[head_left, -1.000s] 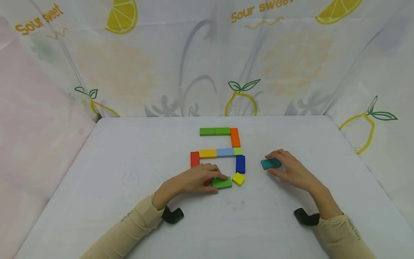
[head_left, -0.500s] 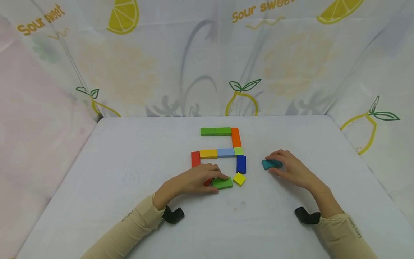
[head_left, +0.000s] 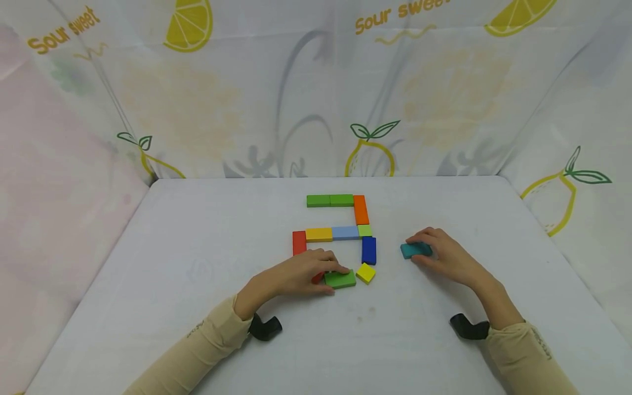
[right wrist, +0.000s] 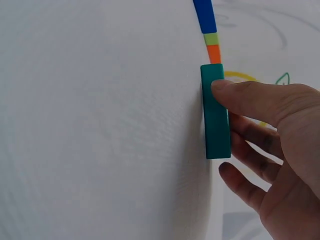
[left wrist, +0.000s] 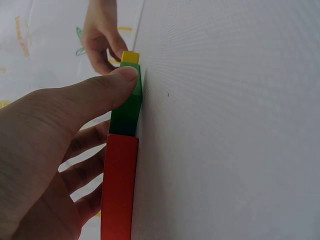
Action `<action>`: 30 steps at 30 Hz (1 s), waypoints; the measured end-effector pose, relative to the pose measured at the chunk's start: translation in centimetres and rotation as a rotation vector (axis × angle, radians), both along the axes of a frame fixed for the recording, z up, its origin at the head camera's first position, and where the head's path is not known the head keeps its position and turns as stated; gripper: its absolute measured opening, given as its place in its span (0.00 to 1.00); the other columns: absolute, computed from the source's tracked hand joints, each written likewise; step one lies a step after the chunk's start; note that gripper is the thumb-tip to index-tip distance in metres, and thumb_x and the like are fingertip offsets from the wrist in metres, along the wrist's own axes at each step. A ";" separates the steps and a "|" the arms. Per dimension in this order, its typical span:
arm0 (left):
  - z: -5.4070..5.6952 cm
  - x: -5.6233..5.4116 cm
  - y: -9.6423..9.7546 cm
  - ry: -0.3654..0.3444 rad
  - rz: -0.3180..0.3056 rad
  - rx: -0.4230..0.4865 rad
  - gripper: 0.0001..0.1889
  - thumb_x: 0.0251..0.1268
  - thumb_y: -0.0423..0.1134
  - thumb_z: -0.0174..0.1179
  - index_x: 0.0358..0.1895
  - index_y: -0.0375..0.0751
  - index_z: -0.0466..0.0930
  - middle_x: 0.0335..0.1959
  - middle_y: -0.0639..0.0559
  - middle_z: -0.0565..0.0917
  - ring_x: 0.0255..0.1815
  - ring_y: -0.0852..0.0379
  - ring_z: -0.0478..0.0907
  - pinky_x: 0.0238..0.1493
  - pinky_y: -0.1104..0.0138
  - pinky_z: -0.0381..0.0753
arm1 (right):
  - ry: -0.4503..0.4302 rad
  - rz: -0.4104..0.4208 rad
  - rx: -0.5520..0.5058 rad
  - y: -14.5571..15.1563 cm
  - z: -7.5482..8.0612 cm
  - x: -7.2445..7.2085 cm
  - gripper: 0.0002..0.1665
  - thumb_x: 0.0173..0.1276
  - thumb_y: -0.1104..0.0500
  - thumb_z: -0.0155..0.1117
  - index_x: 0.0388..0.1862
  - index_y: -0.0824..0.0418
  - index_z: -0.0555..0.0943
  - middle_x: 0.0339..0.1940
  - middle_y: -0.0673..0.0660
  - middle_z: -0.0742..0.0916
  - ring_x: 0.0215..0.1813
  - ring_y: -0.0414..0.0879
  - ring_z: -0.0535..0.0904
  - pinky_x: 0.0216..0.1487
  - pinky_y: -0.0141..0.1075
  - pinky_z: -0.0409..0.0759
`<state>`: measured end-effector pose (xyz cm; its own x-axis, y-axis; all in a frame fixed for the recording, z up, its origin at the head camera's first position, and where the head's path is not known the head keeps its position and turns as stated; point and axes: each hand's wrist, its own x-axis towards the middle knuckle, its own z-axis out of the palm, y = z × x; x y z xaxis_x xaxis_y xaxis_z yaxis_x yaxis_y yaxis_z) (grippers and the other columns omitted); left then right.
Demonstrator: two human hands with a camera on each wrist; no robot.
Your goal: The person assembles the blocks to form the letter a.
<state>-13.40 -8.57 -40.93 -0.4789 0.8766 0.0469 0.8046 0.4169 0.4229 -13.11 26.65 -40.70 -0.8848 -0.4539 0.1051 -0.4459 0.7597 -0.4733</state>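
Note:
In the head view my left hand (head_left: 291,277) pinches a green block (head_left: 340,280) lying flat on the table, thumb at its near side and fingers at its far side. A red block (left wrist: 120,185) lies end to end with it under that hand. Just right of the green block sits a small yellow block (head_left: 366,273), turned at an angle. Off to the right, my right hand (head_left: 449,260) pinches a teal block (right wrist: 217,120) between thumb and fingers. Whether the teal block touches the table is hard to tell.
Farther back, blocks form an angular outline: two green blocks (head_left: 329,201), an orange block (head_left: 361,209), a light green block (head_left: 364,230), a light blue block (head_left: 344,233), an amber block (head_left: 319,235), a red block (head_left: 299,242) and a dark blue block (head_left: 368,250). Printed cloth hangs behind.

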 end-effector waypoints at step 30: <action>0.1 -0.9 -1.0 0.016 0.038 0.058 0.20 0.65 0.49 0.58 0.58 0.50 0.76 0.47 0.58 0.80 0.47 0.64 0.74 0.50 0.72 0.74 | -0.080 -0.003 0.043 -2.1 0.2 2.2 0.18 0.59 0.54 0.69 0.48 0.57 0.80 0.40 0.45 0.82 0.41 0.38 0.76 0.44 0.34 0.78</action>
